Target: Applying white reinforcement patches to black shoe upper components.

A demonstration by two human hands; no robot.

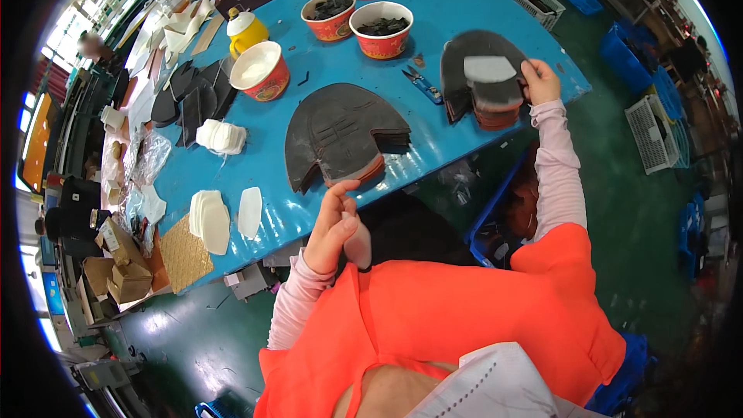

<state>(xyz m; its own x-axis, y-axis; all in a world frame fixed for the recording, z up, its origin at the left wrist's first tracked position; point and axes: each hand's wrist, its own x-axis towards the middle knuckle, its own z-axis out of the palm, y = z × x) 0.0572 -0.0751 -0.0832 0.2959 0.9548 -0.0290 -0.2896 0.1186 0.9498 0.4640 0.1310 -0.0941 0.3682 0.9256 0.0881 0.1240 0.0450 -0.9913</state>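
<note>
On the right, my right hand (540, 82) pinches the edge of the top black leather piece (458, 53) on a stack. A white patch (489, 70) lies on that piece, whose near flap is blurred. My left hand (333, 224) is at the table's front edge, fingers curled, just below a second stack of black leather pieces (337, 128) with notched near edges and brown undersides. A pale oval piece (357, 246) shows beneath its fingers, partly hidden. Blue-handled snips (423, 85) lie between the stacks.
Left on the blue table (271, 244) are white oval pads (209, 220), a white bundle (221, 137) and black offcuts (203, 97). Behind stand red-and-white tubs (381, 29) and a yellow pot (246, 31). A blue bin (495, 220) sits below the front edge.
</note>
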